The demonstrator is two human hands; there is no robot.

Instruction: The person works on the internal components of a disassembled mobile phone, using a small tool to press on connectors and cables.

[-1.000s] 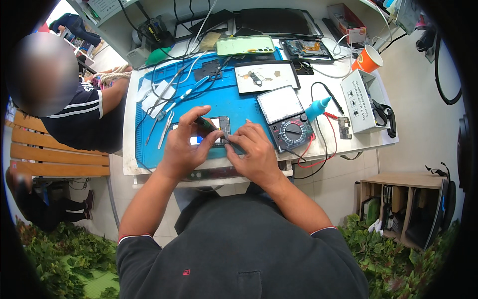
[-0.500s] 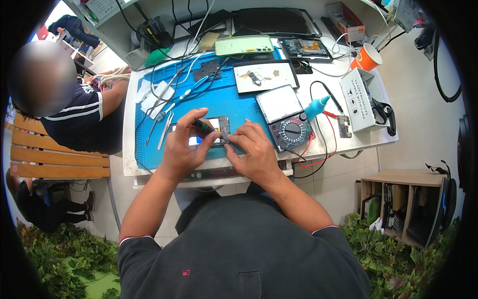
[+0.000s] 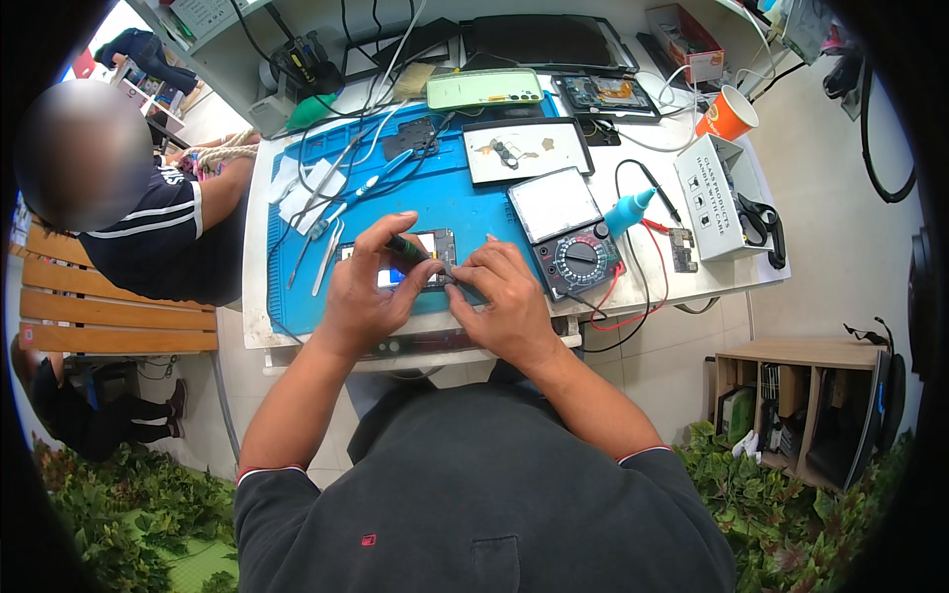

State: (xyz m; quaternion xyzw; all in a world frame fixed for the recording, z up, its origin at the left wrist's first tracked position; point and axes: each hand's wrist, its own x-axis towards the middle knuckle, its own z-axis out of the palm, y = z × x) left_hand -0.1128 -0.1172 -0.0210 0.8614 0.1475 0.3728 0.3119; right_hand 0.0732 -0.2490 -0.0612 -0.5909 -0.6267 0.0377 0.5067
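An opened phone [image 3: 441, 240] lies on the blue work mat [image 3: 465, 212], its inner parts showing; my hands cover much of it. My left hand [image 3: 368, 287] is closed round a small screwdriver [image 3: 403, 248] with a dark green handle, which slants down toward my right fingertips. Thumb and fingers of my right hand [image 3: 502, 296] are pinched together at the phone's right edge, on a small dark piece [image 3: 447, 274] too little to make out. The tips of both hands nearly meet there.
An analog multimeter [image 3: 578, 259] with red and black leads stands right of the mat, beside a teal bottle [image 3: 630, 211]. Tweezers [image 3: 329, 259], a blue-and-white brush [image 3: 358, 193] and white wipes [image 3: 308, 193] lie left. A white box [image 3: 714, 203] holds scissors [image 3: 759, 225]. Another person [image 3: 168, 217] sits at left.
Hardly anything differs. Both hands keep their places over the phone, with only a tiny shift of the fingers and the screwdriver.
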